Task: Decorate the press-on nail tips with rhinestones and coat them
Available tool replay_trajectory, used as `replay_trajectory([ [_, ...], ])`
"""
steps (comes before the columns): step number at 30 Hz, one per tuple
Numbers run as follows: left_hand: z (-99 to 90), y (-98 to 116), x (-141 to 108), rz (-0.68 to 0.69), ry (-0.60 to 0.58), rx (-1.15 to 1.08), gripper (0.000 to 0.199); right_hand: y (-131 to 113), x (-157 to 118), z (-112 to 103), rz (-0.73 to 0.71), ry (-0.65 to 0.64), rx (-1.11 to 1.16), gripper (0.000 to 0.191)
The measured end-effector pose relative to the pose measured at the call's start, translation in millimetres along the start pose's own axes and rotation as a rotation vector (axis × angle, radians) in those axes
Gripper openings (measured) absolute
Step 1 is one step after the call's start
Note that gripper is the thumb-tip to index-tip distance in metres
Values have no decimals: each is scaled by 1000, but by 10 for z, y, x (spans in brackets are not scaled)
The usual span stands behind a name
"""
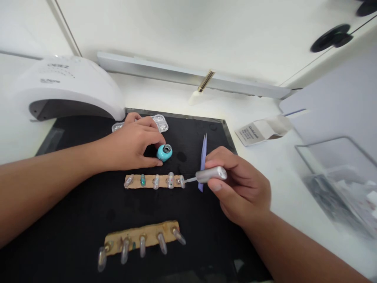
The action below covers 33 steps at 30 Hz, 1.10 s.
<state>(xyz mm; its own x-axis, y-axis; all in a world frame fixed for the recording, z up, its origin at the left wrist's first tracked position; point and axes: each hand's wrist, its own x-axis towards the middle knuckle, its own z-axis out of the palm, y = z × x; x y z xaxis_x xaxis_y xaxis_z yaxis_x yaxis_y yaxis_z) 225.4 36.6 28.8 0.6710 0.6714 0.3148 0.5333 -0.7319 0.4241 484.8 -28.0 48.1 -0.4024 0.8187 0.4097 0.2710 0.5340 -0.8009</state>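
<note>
My left hand (135,143) has its thumb and index finger against the side of an open turquoise nail polish bottle (164,152), holding it upright on the black mat. Between thumb and fingers of my right hand (241,184) is the silver cap of a nail polish brush (211,174). The brush tip meets the rightmost false nail (182,181) on the upper tan strip (149,182). Several false nails stand along this strip, one of them green (143,180). Purple tweezers (203,157) lie beneath the brush, beside my right fingers.
A second tan strip (153,232) with several clear nails lies nearer me on the black mat (147,208). Behind my left hand is a clear case (160,123). A white nail lamp (73,86), an alcohol pads box (256,131), a gold-handled brush (205,81) and a clear bin (338,196) stand around.
</note>
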Motion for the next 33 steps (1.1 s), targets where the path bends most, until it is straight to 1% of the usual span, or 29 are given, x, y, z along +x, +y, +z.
replay_trajectory([
  [9, 3, -4, -7, -1, 7, 14, 25, -26, 42, 31, -21, -23, -62, 20],
  [16, -31, 16, 7, -13, -25, 16, 25, -62, 51, 48, -34, 3, -82, 21],
  [22, -24, 11, 6, -10, -20, 22, 25, -29, 50, 33, -41, 18, -99, 21],
  [33, -31, 12, 0, -30, -33, 21, 25, -4, 16, 28, 87, 58, 14, 12],
])
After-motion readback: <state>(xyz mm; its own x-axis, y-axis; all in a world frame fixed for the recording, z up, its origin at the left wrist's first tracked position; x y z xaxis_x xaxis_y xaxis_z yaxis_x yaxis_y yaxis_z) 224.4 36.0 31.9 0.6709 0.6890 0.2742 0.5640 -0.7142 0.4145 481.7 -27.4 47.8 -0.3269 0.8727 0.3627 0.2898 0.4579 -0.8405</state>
